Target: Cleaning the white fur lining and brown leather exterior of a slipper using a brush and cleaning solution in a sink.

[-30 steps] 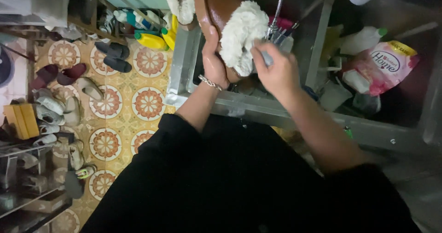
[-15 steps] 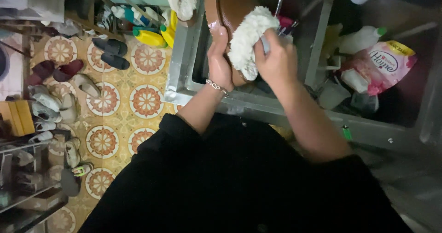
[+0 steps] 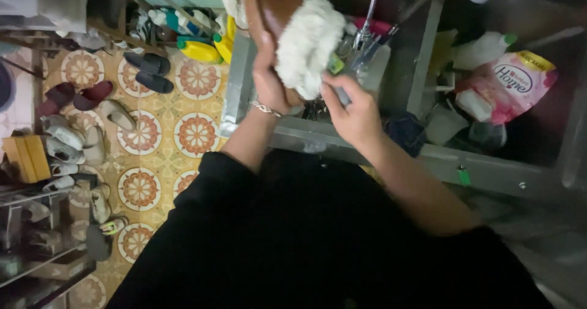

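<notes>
My left hand (image 3: 269, 83), with a thin bracelet on the wrist, grips the edge of a brown fur-lined slipper (image 3: 278, 0) held over the metal sink (image 3: 241, 83). The slipper's white fluffy lining (image 3: 309, 43) bulges out toward me. My right hand (image 3: 351, 110) is closed on a small brush-like tool pressed against the lower side of the lining; the tool itself is mostly hidden by my fingers. A flexible metal faucet hose (image 3: 370, 6) hangs just right of the slipper.
Yellow and teal bottles (image 3: 199, 49) stand on the patterned tile floor (image 3: 195, 135) left of the sink. Several shoes and sandals (image 3: 92, 125) lie scattered further left. A pink refill pouch (image 3: 516, 83) and white bottles (image 3: 483, 49) sit in the right compartment.
Both hands and the slipper shifted slightly; my right hand moved down along the white lining while the left kept its grip on the slipper.
</notes>
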